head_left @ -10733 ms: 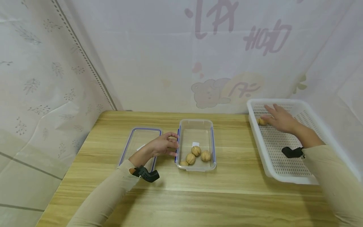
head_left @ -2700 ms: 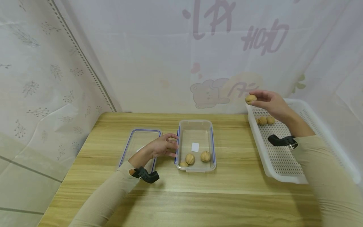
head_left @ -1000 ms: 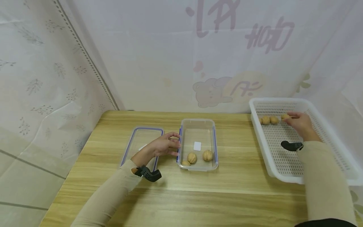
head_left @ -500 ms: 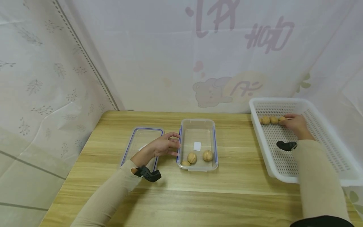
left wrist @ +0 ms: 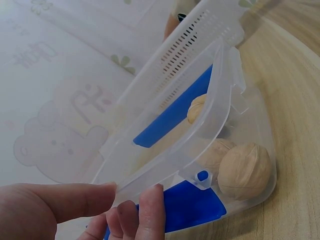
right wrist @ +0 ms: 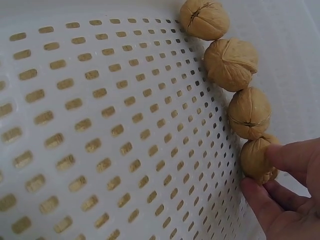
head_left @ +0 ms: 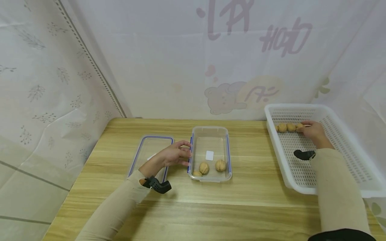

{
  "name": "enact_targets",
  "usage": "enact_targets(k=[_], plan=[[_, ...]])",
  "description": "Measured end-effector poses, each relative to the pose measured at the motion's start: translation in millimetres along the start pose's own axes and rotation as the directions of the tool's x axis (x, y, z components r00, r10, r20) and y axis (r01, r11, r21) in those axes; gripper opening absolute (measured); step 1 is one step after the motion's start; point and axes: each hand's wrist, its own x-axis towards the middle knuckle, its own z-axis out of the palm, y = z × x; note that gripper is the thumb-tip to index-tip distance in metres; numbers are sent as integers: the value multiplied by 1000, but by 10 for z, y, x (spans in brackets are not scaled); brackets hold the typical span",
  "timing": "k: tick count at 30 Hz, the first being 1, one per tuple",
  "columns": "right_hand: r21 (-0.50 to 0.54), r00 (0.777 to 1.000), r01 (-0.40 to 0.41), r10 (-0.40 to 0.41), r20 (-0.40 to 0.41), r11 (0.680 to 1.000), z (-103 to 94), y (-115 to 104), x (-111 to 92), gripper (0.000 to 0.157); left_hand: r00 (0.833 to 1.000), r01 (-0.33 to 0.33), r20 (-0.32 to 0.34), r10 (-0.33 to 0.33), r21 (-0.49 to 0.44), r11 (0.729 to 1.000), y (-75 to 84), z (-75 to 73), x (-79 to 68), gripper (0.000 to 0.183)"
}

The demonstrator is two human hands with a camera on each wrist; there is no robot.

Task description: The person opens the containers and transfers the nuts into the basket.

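My right hand [head_left: 315,132] pinches a walnut [right wrist: 256,159] between thumb and fingers inside the white basket [head_left: 278,160]. That walnut is at the end of a straight row, touching the neighbouring walnut [right wrist: 249,114] along the basket wall. At the table's middle stands a clear plastic box [head_left: 210,140] with three walnuts, among them a right-hand walnut [head_left: 220,165] and a walnut [left wrist: 245,171] near the front corner. My left hand [head_left: 176,154] rests its loosely bent fingertips against the box's left side. In the left wrist view they lie at the rim and on the blue latch [left wrist: 192,206].
A clear lid [head_left: 153,142] with a blue seal lies left of the box, partly under my left forearm. A small white label [head_left: 209,155] shows at the box bottom. Patterned cloth [head_left: 163,67] hangs behind the wooden table [head_left: 193,214].
The row in the basket has grown from one visible walnut, and the box holds one fewer. My right hand has lowered its walnut from above the rim and slid it left against the row.
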Motion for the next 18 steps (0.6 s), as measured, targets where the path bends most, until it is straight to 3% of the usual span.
enact_targets(k=[18], plan=[[2,999,27,-27,44,1000,-30,32,48,64,1000,-6,12,6,-4,1000,-34,-30,28,47]])
